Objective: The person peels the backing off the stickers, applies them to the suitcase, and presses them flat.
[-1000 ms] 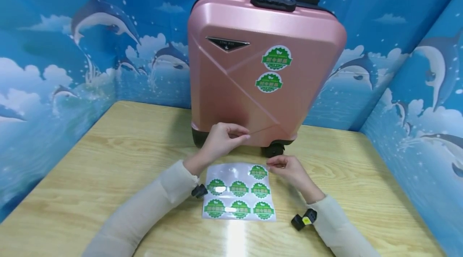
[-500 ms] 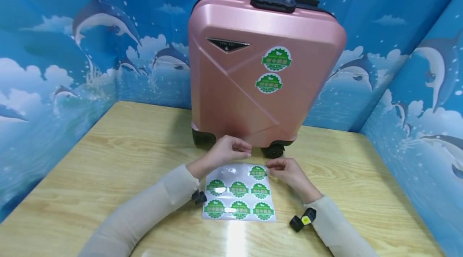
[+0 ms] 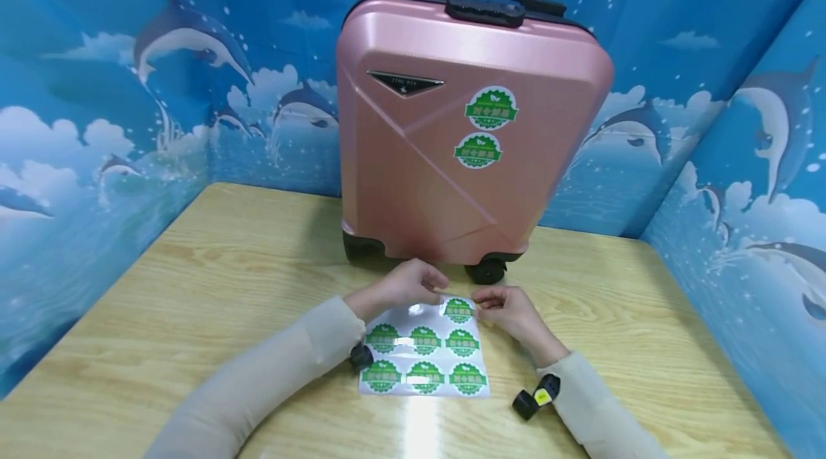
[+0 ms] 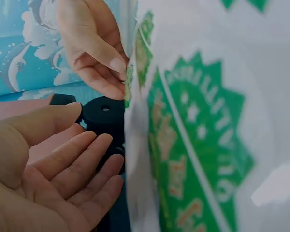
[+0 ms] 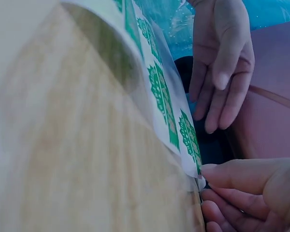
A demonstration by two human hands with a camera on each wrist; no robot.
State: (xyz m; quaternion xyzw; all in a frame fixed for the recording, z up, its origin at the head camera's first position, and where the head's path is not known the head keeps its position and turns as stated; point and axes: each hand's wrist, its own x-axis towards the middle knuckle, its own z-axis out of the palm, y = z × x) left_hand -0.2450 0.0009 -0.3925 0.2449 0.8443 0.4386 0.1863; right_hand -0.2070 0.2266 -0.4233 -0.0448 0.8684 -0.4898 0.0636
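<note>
A white sheet of round green stickers (image 3: 443,363) lies on the table, its far edge between the hands; the top row keeps only its right sticker. My right hand (image 3: 513,311) pinches the sheet's far right corner, thumb against the printed side in the right wrist view. Just behind the sheet's far edge is my left hand (image 3: 408,282), fingers loosely bent with nothing between thumb and fingertips (image 4: 102,140). Behind both stands a pink suitcase (image 3: 413,186) bearing two green stickers, an upper sticker (image 3: 491,108) and a slightly lower-left sticker (image 3: 477,150).
The wooden table (image 3: 245,280) carries the suitcase near its back edge. A black wheel (image 3: 487,270) of the suitcase sits close beyond the right hand. Curtains with printed dolphins (image 3: 190,39) hang behind and to the sides.
My left hand has come down from the suitcase's lower front to the sheet's far edge. The right hand has stayed at the corner of the sheet.
</note>
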